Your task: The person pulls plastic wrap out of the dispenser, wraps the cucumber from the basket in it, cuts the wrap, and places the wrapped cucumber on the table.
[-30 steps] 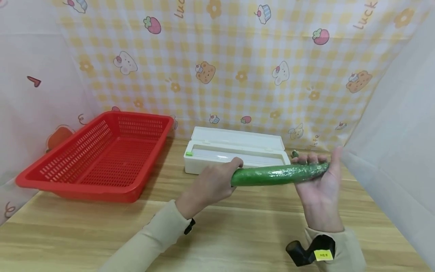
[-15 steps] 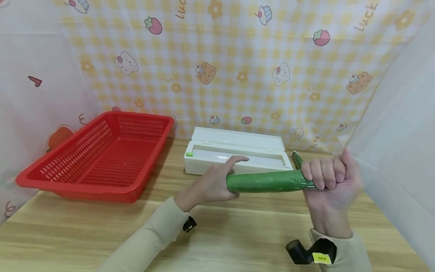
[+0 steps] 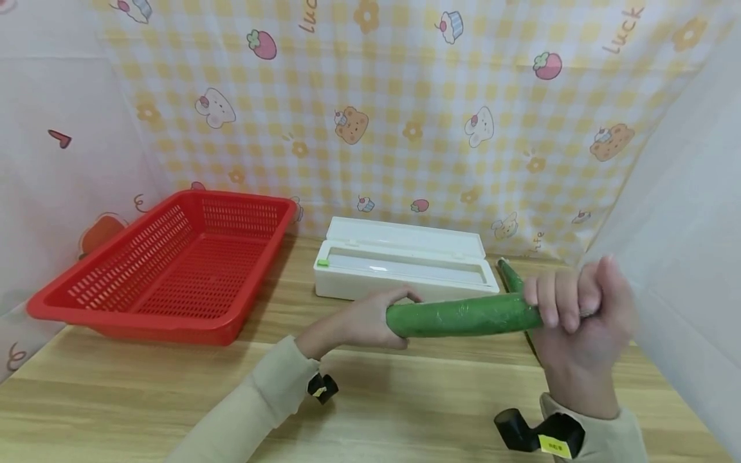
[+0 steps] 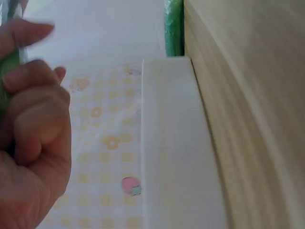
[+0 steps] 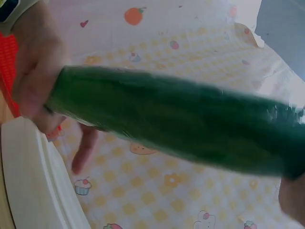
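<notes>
A green cucumber (image 3: 463, 317), shiny with clear film, is held up over the table between both hands. My left hand (image 3: 365, 321) grips its left end. Around the right end curl the fingers of my right hand (image 3: 585, 321), hiding that tip. The right wrist view has the cucumber (image 5: 176, 119) large and blurred, with the left hand (image 5: 40, 81) at its far end. Behind the right hand, a second cucumber (image 3: 509, 275) lies on the table, partly covered. Beyond the left hand stands a white cling film box (image 3: 405, 289), its lid raised.
A red plastic basket (image 3: 162, 325) stands on the left side of the wooden table (image 3: 417, 399). The film box has a small green slider (image 3: 322, 262) at its left. Patterned cloth (image 3: 393, 161) hangs at the back, with pale sheets on both sides.
My right hand has gone from lying open under the cucumber to curling round its right end, moving right and slightly down. The cucumber has dropped a little and more of the second one shows.
</notes>
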A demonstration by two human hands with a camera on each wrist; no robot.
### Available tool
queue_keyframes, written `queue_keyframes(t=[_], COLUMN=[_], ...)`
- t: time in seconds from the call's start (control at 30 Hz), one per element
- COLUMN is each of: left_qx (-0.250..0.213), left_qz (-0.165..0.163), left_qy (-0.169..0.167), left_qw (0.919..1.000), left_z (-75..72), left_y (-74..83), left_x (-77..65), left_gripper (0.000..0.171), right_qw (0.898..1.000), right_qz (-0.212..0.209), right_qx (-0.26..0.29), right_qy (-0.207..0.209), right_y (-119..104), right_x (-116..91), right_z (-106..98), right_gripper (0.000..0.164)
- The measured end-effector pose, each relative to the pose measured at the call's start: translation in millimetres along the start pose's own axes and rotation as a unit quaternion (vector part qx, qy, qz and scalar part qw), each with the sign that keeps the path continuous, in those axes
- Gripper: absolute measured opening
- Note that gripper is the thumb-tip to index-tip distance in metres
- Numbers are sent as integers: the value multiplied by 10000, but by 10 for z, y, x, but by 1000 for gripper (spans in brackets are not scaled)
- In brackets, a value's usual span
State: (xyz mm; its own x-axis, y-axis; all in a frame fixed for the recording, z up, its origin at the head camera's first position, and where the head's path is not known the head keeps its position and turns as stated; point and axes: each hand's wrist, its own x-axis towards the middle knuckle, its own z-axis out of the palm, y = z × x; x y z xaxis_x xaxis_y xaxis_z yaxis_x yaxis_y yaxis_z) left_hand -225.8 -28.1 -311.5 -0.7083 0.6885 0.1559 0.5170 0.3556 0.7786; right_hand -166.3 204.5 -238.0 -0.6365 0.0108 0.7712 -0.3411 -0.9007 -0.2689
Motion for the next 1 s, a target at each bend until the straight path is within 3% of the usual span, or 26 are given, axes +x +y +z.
queue_keyframes(t=[0.07, 0.1, 0.17, 0.23, 0.27, 0.33, 0.43, 0.57, 0.67, 0.77, 0.87, 1.0], left_qx=[726, 1187, 2071, 2811, 3019, 3164, 3056, 2470, 1854, 1216, 547, -207], left_qz=[303, 484, 809, 1098, 1191, 1328, 1349, 1112, 851, 510, 80, -578], left_qy=[483, 777, 1330, 1695, 1777, 1780, 1675, 1314, 937, 640, 454, 191], left_qw=[9957, 9887, 9659, 9382, 9290, 9223, 9276, 9536, 9745, 9892, 9974, 9979], left_z=[-10, -15, -25, -29, -29, -29, -29, -32, -34, -37, -39, -69], left_y=[18, 27, 34, 29, 26, 7, -32, -99, -137, -154, -162, -165], left_x=[-6, -13, -28, -36, -39, -39, -29, -10, 2, 10, 22, 30], left_gripper=[53, 52, 51, 50, 50, 49, 49, 47, 43, 41, 39, 41], right_qw=[9919, 9836, 9659, 9549, 9535, 9565, 9691, 9842, 9929, 9975, 9988, 9985], right_qz=[-11, -20, -29, 37, 52, 11, -159, -444, -483, -431, -390, -488], right_qx=[-268, -386, -457, -273, -153, 55, 45, -219, -90, 183, 277, 180], right_qy=[1239, 1760, 2548, 2956, 3010, 2917, 2460, 1699, 1080, 538, 89, -198], right_y=[-32, -42, -62, -81, -88, -94, -72, -16, 3, -4, -17, -22], right_x=[1, 7, 11, 7, 3, -1, -3, -10, -14, -19, -22, -12], right_z=[-20, -32, -58, -83, -95, -113, -114, -85, -75, -75, -73, -53], right_gripper=[46, 43, 41, 44, 46, 51, 53, 54, 55, 55, 53, 52])
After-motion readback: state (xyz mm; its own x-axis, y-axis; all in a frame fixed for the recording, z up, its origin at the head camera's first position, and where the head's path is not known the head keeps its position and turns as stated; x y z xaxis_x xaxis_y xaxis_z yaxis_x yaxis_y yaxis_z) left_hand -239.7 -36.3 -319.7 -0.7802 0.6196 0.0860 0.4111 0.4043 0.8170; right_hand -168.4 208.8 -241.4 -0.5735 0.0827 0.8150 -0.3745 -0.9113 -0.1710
